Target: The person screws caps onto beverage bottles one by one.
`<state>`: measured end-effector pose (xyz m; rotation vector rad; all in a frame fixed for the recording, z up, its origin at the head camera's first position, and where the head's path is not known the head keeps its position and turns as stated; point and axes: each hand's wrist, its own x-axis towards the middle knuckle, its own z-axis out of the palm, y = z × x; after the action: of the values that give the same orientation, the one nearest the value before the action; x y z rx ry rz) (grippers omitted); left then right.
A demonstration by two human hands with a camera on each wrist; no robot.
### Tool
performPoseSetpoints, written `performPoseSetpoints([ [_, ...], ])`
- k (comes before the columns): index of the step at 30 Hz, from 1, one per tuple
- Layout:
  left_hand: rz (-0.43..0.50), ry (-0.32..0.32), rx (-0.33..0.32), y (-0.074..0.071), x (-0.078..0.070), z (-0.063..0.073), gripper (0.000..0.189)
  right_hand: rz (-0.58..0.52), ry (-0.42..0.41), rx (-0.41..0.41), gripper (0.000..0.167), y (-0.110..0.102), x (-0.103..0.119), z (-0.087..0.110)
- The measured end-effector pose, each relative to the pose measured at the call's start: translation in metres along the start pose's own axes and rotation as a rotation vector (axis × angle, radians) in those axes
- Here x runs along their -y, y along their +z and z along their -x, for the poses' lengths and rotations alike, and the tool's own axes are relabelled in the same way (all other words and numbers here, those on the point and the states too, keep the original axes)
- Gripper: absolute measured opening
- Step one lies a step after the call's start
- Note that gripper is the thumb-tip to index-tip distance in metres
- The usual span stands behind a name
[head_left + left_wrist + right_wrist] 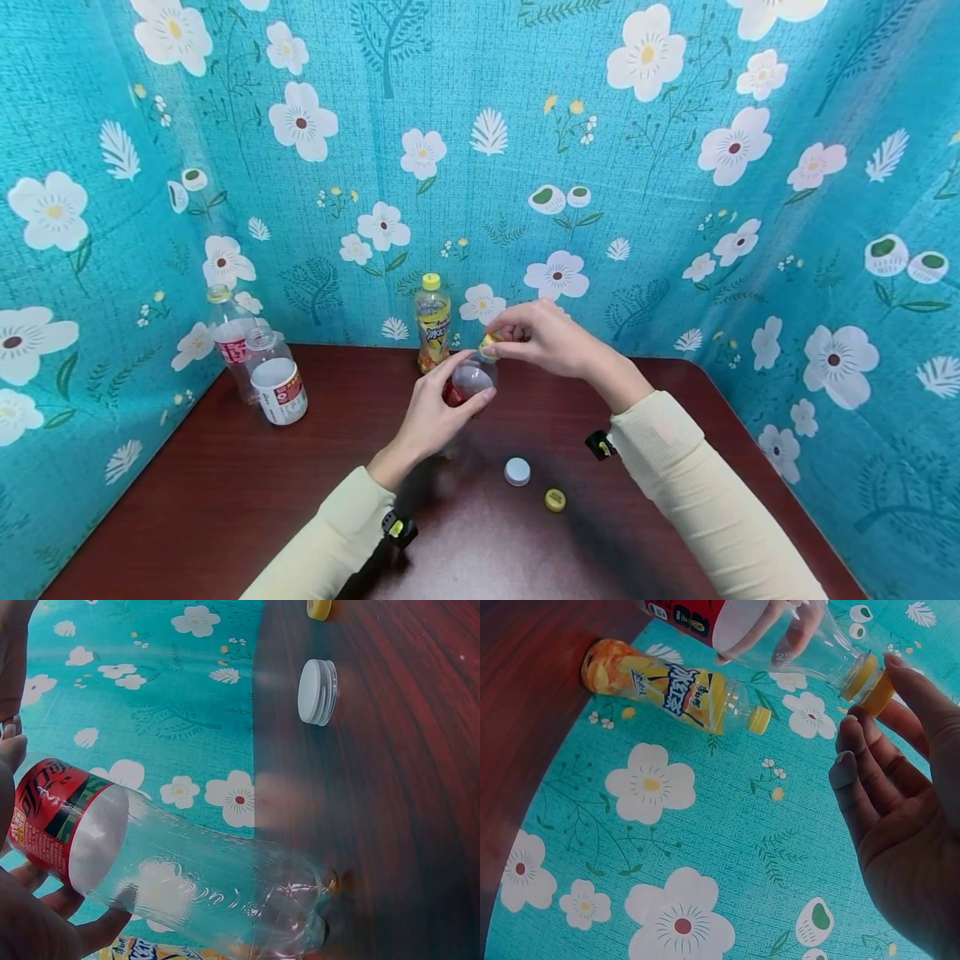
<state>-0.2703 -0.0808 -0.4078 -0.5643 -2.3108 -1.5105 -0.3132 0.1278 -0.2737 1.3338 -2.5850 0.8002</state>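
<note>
My left hand (438, 404) grips a clear plastic bottle (191, 859) around its red label (56, 817). The bottle stands on the dark table, its ridged base at the wood in the left wrist view. At the bottle's top, my right hand (543, 337) pinches a yellow cap (878, 694) between thumb and fingers. A yellow ring (859, 677) sits on the neck, with a thin gap between it and the cap in the right wrist view. The other right fingers are loosely bent below the cap.
A capped iced tea bottle (432, 325) stands behind my hands. On the left are an uncapped pink-labelled bottle (231, 333) and a wide-mouthed bottle with a white-and-red label (283, 396). A white lid (517, 472) and another yellow cap (555, 500) lie nearer me. Flowered cloth surrounds the table.
</note>
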Motion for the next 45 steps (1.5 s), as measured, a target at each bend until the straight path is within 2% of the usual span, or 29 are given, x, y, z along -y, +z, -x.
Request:
performPoseSetpoints([
  [7,0.002,-0.011,-0.001,0.000,0.000,0.000,0.061,0.011,-0.012,0.027,0.021,-0.002,0.001,0.001],
  [12,0.001,-0.013,0.001,0.000,0.000,0.000,0.060,0.030,-0.004,0.092,0.028,-0.008,0.003,0.003],
  [16,-0.003,0.000,0.002,0.001,0.000,0.000,0.060,0.023,0.025,0.135,0.027,-0.015,0.005,0.003],
  [21,-0.008,0.015,0.004,0.002,0.000,-0.001,0.060,0.018,0.065,0.115,0.014,-0.014,0.008,0.000],
  [27,-0.004,0.018,0.009,0.002,0.000,0.000,0.060,0.077,0.109,0.099,0.019,-0.011,0.008,0.002],
  [32,-0.001,0.010,0.012,0.001,0.000,0.000,0.062,0.091,0.058,0.192,0.039,-0.015,0.009,0.005],
  [34,-0.006,0.008,0.010,0.001,0.001,-0.001,0.062,0.077,0.030,0.215,0.036,-0.016,0.010,0.006],
  [37,-0.006,0.012,0.008,0.001,0.001,0.000,0.061,0.066,0.011,0.199,0.027,-0.015,0.010,0.005],
  [41,0.005,0.013,0.017,0.002,0.000,0.001,0.061,0.083,0.059,0.145,0.015,-0.010,0.010,0.004],
  [45,0.011,0.010,0.023,0.003,0.000,0.002,0.061,0.189,0.142,0.063,0.029,-0.006,0.010,0.003],
])
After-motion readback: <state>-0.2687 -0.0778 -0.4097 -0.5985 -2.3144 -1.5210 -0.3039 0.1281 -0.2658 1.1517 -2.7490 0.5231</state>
